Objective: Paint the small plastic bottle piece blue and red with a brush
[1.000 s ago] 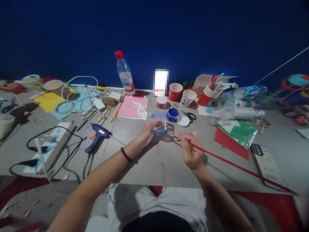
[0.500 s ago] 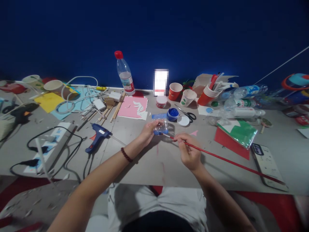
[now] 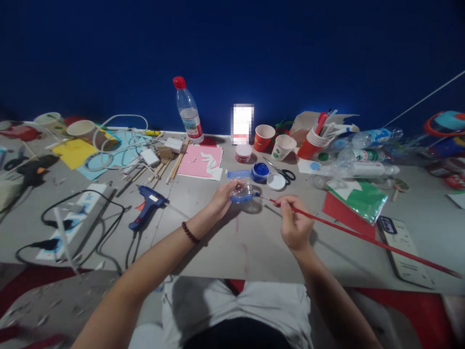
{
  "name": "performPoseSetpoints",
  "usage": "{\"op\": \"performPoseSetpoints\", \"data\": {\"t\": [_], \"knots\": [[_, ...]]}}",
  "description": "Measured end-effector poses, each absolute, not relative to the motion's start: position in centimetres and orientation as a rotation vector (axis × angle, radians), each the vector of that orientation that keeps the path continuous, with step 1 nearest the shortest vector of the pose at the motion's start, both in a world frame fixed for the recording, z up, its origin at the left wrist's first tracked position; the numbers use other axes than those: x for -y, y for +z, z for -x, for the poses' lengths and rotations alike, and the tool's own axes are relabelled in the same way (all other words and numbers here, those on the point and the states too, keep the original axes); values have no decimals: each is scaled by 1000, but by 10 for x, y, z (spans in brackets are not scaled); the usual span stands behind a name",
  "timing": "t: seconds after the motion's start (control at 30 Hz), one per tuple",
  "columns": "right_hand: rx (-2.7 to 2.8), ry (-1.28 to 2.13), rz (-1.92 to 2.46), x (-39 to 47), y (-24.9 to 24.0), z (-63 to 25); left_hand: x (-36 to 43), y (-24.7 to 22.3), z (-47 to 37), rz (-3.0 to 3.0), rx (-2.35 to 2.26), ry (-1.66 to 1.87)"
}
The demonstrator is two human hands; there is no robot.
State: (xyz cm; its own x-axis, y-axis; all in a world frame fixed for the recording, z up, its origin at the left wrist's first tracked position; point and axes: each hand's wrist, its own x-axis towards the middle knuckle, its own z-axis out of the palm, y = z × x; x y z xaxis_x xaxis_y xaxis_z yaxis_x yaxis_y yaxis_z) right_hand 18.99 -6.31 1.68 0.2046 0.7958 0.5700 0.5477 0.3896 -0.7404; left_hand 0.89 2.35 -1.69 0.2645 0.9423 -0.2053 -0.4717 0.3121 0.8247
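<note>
In my left hand (image 3: 222,198) is a clear plastic piece (image 3: 241,188) with blue-painted bands along its far and near edges; it looks like a section of a bottle. My right hand (image 3: 296,222) closes round a long red-handled paintbrush (image 3: 334,226). The brush's blue-stained tip sits just right of the plastic piece's near corner, apart from it as far as I can see. Behind the hands stands an uncapped jar of blue paint (image 3: 260,171), and its white lid (image 3: 276,182) lies beside it. Black-handled scissors (image 3: 286,175) rest by the lid.
At left lie a blue glue gun (image 3: 148,206) and a white power strip (image 3: 74,220) with trailing cords. A red-capped bottle (image 3: 189,111) stands behind pink paper (image 3: 198,161). Paper cups (image 3: 264,138), plastic bottles (image 3: 366,169), and a phone (image 3: 407,252) are to the right.
My right hand has moved right with the paintbrush, drawing its tip off the plastic piece's near edge. The plastic piece has tilted slightly in my left hand, which otherwise stays put.
</note>
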Motion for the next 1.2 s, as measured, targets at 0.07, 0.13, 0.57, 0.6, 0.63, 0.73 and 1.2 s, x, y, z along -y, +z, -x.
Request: {"op": "performPoseSetpoints", "data": {"t": [0.07,0.13,0.57,0.6,0.63,0.73,1.2], "knots": [[1498,238,1274,63,15,-190,-23,-17,-10,-729,-798,1088],[1559,223,1216,64,14,-188,-23,-18,-11,-742,-799,1096],[1617,442,950,70,22,-174,-16,-15,-19,-765,-866,1055],[1644,452,944,70,23,-173,-16,-15,-19,-768,-874,1054],[1672,452,937,69,23,-173,-16,-15,-19,-770,-873,1052],[1734,390,916,68,24,-172,-16,-14,-19,-778,-861,1040],[1657,189,1031,67,23,-178,-17,-9,-18,-763,-831,1029]]}}
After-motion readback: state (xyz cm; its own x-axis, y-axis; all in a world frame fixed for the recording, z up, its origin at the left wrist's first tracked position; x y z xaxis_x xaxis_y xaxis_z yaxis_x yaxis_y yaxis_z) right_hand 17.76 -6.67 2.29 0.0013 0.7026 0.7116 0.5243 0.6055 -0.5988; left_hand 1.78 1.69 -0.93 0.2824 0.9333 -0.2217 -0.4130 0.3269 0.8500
